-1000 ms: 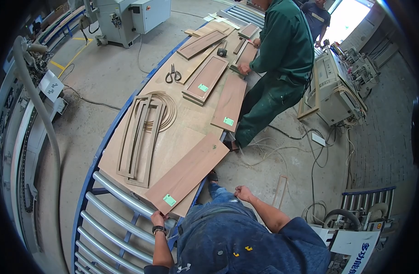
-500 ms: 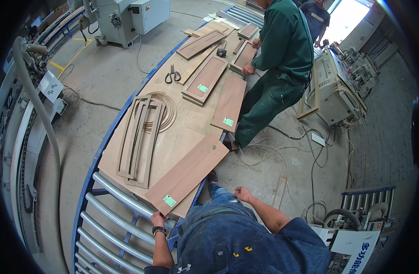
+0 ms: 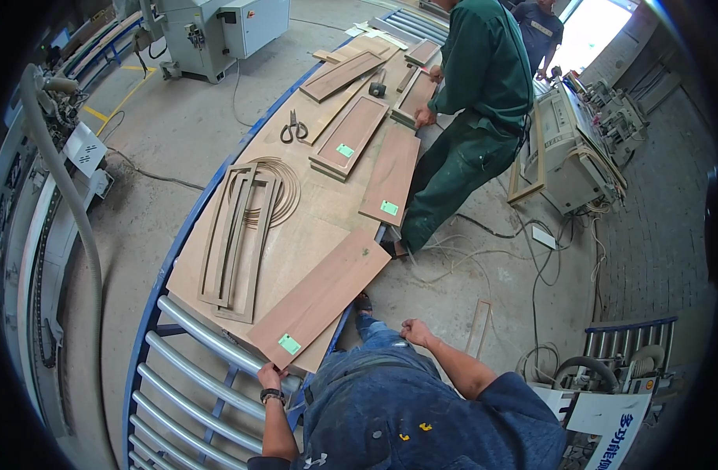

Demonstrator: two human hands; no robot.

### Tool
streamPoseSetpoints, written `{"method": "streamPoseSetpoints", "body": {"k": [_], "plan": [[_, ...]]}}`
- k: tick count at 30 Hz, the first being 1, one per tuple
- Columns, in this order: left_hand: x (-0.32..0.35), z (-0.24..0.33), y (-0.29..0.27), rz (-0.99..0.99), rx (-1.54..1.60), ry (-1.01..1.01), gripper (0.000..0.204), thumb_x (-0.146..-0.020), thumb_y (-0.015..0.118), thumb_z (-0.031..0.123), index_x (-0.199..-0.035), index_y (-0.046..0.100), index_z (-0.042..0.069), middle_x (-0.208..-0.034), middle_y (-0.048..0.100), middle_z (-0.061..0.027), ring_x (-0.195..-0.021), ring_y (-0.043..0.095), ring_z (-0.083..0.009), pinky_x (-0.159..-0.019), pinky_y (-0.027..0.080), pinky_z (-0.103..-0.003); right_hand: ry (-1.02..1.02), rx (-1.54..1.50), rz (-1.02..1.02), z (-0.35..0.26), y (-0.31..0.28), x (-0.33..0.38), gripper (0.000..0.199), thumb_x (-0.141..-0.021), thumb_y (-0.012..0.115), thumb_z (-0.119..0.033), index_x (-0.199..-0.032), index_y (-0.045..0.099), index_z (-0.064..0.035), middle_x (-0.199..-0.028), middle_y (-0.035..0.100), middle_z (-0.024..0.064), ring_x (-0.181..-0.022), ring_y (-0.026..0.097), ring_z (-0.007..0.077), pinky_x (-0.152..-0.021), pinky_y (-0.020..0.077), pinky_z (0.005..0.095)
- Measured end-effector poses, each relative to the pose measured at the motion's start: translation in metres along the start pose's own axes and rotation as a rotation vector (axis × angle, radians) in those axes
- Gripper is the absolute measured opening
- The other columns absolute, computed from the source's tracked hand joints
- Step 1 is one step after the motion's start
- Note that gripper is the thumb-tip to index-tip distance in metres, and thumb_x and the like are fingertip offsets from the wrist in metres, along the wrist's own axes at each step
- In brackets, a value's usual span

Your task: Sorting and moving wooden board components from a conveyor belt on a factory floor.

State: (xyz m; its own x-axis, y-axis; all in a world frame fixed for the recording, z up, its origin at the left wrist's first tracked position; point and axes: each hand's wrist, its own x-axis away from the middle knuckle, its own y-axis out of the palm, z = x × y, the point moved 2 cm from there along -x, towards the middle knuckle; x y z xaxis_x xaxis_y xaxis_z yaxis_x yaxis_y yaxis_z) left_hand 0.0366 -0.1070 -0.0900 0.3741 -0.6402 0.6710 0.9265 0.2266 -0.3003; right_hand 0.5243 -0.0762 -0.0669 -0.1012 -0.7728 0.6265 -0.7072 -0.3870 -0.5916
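My left hand point(image 3: 270, 377), with a dark watch on the wrist, sits at the near corner of a long brown wooden panel point(image 3: 324, 294) with a green label. Its fingers curl at the panel's edge, beside a metal roller point(image 3: 218, 345); whether they grip is unclear. My right hand point(image 3: 416, 332) rests on my thigh and holds nothing. The panel lies slanted on a large board point(image 3: 296, 235) that covers the long bench.
Thin wooden frames point(image 3: 234, 235) and coiled edge strip lie left of the panel. Farther along are more labelled panels point(image 3: 390, 176), scissors point(image 3: 293, 127), and a person in green point(image 3: 472, 117) working at the bench. Cables point(image 3: 484, 251) and machines point(image 3: 566, 145) stand to the right.
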Motion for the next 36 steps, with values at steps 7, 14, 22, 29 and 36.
{"method": "streamPoseSetpoints", "body": {"k": [7, 14, 22, 29, 36], "plan": [[0.004, 0.004, 0.004, 0.024, 0.355, -0.124, 0.025, -0.082, 0.048, 0.009, -0.083, 0.059, -0.014, -0.085, 0.061, -0.0223, -0.067, 0.065, -0.0322, -0.05, 0.057, -0.039, 0.007, -0.046, -0.03, 0.01, 0.006, -0.007, 0.036, -0.073, 0.059, -0.006, -0.105, 0.059, 0.0083, -0.079, 0.068, 0.0104, -0.075, 0.066, 0.0169, -0.072, 0.0516, 0.0272], [0.006, 0.007, 0.005, 0.014, 0.36, -0.153, 0.026, -0.082, 0.047, 0.009, -0.09, 0.057, -0.013, -0.085, 0.061, -0.0213, -0.066, 0.065, -0.0334, -0.05, 0.058, -0.037, 0.0, -0.04, -0.037, 0.008, 0.004, -0.002, 0.036, -0.073, 0.058, -0.005, -0.105, 0.058, 0.0091, -0.078, 0.069, 0.0107, -0.075, 0.067, 0.0175, -0.072, 0.0518, 0.0273], [0.007, 0.008, 0.005, 0.011, 0.348, -0.14, 0.025, -0.083, 0.046, 0.008, -0.089, 0.059, -0.013, -0.085, 0.061, -0.0207, -0.068, 0.065, -0.0329, -0.051, 0.058, -0.037, 0.0, -0.034, -0.059, 0.006, 0.002, 0.0, 0.036, -0.072, 0.058, -0.006, -0.105, 0.059, 0.0088, -0.076, 0.068, 0.0103, -0.072, 0.065, 0.0162, -0.069, 0.051, 0.0271], [0.008, 0.008, 0.006, -0.005, 0.35, -0.095, 0.027, -0.083, 0.044, 0.011, -0.085, 0.063, -0.008, -0.073, 0.064, -0.0158, -0.059, 0.065, -0.0234, -0.05, 0.054, -0.03, -0.024, -0.02, 0.001, 0.007, 0.004, 0.0, 0.036, -0.071, 0.06, -0.009, -0.102, 0.06, 0.0086, -0.074, 0.066, 0.0104, -0.069, 0.064, 0.0154, -0.067, 0.05, 0.0276], [0.0, -0.002, 0.003, -0.005, 0.345, -0.111, 0.027, -0.082, 0.047, 0.01, -0.091, 0.059, -0.013, -0.086, 0.063, -0.0206, -0.068, 0.066, -0.0319, -0.051, 0.058, -0.036, -0.017, -0.059, -0.03, 0.008, 0.006, -0.003, 0.035, -0.072, 0.058, -0.004, -0.104, 0.059, 0.0092, -0.075, 0.067, 0.0097, -0.07, 0.064, 0.0157, -0.067, 0.0506, 0.0273]]}}
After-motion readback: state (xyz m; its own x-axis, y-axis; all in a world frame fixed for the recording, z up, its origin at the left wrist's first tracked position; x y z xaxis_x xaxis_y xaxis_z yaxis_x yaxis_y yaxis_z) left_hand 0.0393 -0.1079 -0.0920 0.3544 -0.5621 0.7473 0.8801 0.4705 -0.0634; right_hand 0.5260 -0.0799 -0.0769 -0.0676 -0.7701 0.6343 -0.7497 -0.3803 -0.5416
